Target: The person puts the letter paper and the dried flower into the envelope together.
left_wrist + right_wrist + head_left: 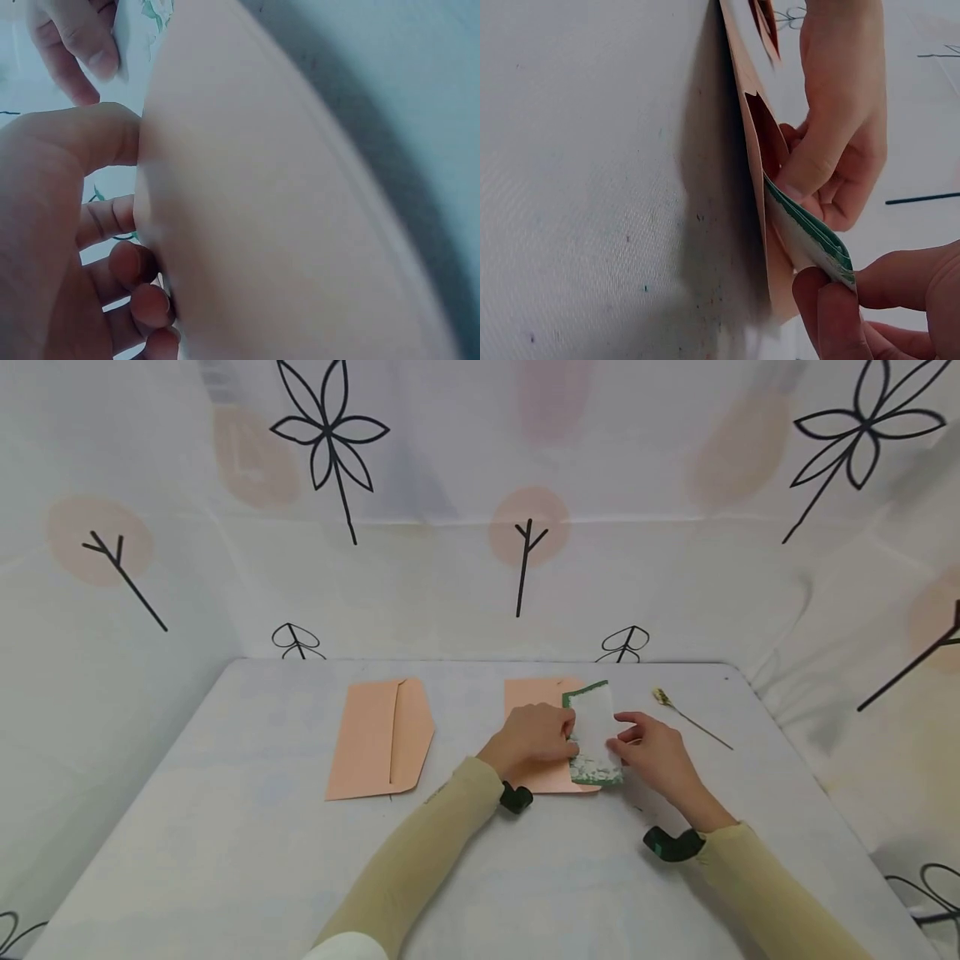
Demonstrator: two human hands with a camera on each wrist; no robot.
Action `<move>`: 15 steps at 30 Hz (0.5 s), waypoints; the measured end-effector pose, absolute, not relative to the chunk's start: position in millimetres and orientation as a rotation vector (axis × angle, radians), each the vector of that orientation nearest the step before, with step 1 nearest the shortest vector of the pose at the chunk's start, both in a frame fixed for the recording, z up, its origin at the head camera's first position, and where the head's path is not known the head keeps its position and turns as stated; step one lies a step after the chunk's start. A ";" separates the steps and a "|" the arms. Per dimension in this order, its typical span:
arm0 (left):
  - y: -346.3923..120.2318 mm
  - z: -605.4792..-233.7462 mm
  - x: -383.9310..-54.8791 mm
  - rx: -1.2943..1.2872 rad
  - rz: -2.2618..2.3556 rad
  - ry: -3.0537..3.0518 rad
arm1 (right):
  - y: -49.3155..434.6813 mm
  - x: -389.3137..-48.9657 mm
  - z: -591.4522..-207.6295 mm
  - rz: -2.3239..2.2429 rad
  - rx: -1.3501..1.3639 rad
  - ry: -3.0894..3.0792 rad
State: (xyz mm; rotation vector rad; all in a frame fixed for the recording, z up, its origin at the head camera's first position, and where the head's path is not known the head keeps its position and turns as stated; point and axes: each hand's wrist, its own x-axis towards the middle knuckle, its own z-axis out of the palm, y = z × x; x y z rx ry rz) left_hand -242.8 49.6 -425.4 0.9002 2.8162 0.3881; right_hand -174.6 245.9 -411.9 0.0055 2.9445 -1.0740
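Note:
A folded white paper with a green leafy border [592, 722] stands partly in the opening of a peach envelope [748, 124]. My right hand [660, 760] pinches the paper's outer edge between thumb and fingers; in the right wrist view several green-edged layers show there. My left hand [531, 737] grips the envelope at its opening, the thumb pressed by the paper. The left wrist view has the envelope's broad face [270, 187] tilted up from the table, with the left fingers curled at its edge.
A second peach envelope [363, 739] lies on the white table [225, 843] to the left, its flap side up. At the right lies a thin dried flower stem [701, 725]. White cloth [442, 593] with printed plant drawings hangs round the table's back and sides.

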 end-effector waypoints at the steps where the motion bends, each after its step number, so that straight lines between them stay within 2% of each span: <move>1: 49.5 -425.0 -242.3 0.901 0.396 2.817 | 245.4 -175.2 -412.8 -1.081 0.005 2.941; 15: 47.0 -428.9 -244.1 0.933 0.540 2.801 | 235.2 -184.1 -422.5 -1.078 0.012 2.884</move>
